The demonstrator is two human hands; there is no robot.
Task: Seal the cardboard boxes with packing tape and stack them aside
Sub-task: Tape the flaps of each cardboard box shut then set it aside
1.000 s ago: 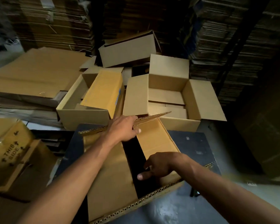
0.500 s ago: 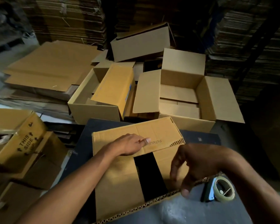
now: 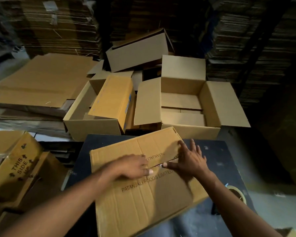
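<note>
A brown cardboard box [image 3: 138, 199] printed "PATANJALI FOODS LIMITED" lies on a dark table [image 3: 217, 151] with both top flaps folded down and meeting at a seam. My left hand [image 3: 133, 165] presses flat on the seam from the left. Spread wide, my right hand [image 3: 190, 159] presses the far flap and the seam's right end. A roll of packing tape [image 3: 237, 194] in a dispenser sits on the table at the right, partly behind my right forearm.
Several open empty boxes [image 3: 186, 106] crowd the floor beyond the table, one [image 3: 92, 124] holding a yellow-brown box. Flattened cardboard sheets [image 3: 39, 82] lie at the left. A "THIS SIDE UP" box [image 3: 14, 161] stands at the near left. Tall stacks of flat cardboard [image 3: 58, 26] line the back.
The near flap came down over the dark gap, closing the box top. My right hand moved from above the box's near edge onto the flaps. My left hand slid onto the seam.
</note>
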